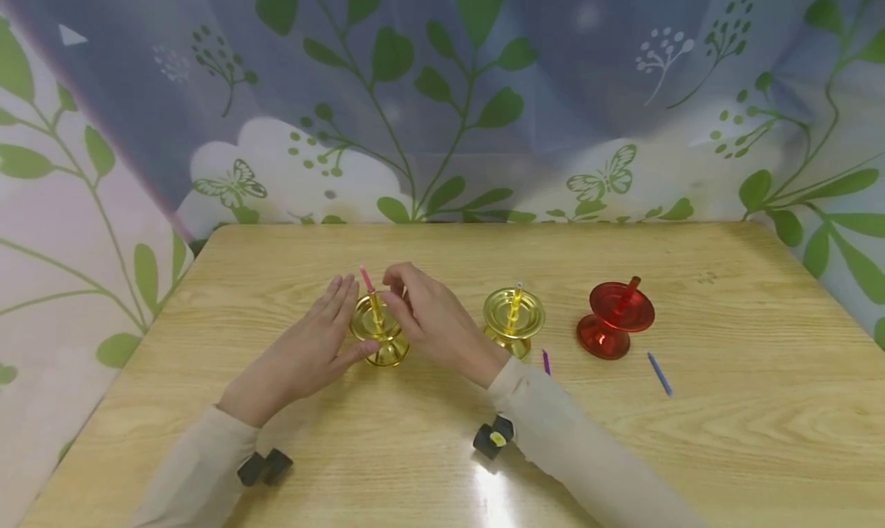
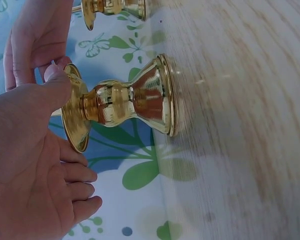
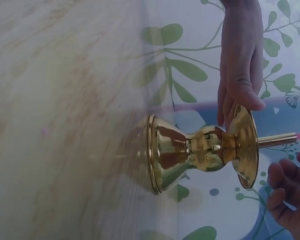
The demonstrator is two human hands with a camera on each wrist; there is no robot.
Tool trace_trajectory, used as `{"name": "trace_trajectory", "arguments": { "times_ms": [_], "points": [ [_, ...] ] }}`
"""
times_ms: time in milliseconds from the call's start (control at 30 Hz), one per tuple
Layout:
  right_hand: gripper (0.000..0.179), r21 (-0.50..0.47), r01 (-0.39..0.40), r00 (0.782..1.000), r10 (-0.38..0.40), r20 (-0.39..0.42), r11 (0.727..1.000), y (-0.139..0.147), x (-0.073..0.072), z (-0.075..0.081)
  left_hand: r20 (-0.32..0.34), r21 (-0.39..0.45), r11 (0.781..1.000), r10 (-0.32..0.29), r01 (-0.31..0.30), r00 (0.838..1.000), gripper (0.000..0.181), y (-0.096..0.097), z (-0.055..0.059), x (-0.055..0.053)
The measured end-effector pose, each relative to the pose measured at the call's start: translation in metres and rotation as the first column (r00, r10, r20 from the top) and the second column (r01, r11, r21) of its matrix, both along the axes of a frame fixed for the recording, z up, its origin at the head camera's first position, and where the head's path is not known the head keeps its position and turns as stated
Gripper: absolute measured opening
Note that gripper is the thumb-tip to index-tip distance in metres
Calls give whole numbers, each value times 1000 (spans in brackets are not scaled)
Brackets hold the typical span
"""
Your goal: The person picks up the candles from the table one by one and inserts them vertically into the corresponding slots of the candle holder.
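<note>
A pink candle point(image 1: 366, 279) stands upright in the tube of the leftmost gold candlestick point(image 1: 389, 351). My left hand point(image 1: 304, 351) is at the left of it, fingers straight and together, with the thumb by the dish rim. In the left wrist view that thumb overlaps the rim of the gold candlestick point(image 2: 121, 102). On the other side is my right hand point(image 1: 435, 313), its fingers loosely bent and a small gap from the candle in the head view. The right wrist view has the candlestick point(image 3: 205, 147) with its base on the table.
Farther right stand a second gold candlestick point(image 1: 510, 344) and a red candlestick point(image 1: 605, 336). A purple candle point(image 1: 546, 361), partly hidden by the right sleeve, and a blue candle point(image 1: 660, 373) lie on the wooden table point(image 1: 760, 405). A leaf-patterned cloth point(image 1: 442, 167) hangs behind.
</note>
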State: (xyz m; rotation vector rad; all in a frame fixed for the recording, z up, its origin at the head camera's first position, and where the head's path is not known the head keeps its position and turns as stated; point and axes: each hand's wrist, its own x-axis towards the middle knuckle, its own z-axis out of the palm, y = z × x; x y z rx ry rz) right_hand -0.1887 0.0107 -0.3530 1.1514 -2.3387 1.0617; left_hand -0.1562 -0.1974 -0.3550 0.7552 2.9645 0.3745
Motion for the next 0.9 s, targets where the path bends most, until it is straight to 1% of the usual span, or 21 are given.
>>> {"name": "trace_trajectory", "arguments": {
  "times_ms": [167,267,400,633,900],
  "points": [
    [18,1,11,1000,-11,21,1000,3,3,1,-11,-11,1000,1,-1,1000,90,1,0,0],
    [18,1,13,999,-13,31,1000,5,4,1,-30,-27,1000,-4,3,1000,90,2,1,1],
    [17,33,12,999,-13,41,999,10,9,-1,-50,-42,999,-10,8,999,89,2,1,2],
    [17,110,2,1000,-2,4,994,24,22,-3,-59,-57,998,-8,4,998,88,3,2,2],
    [20,152,11,1000,-9,-16,988,38,34,-2,-65,-60,998,-9,5,998,88,3,3,3]
  ]
}}
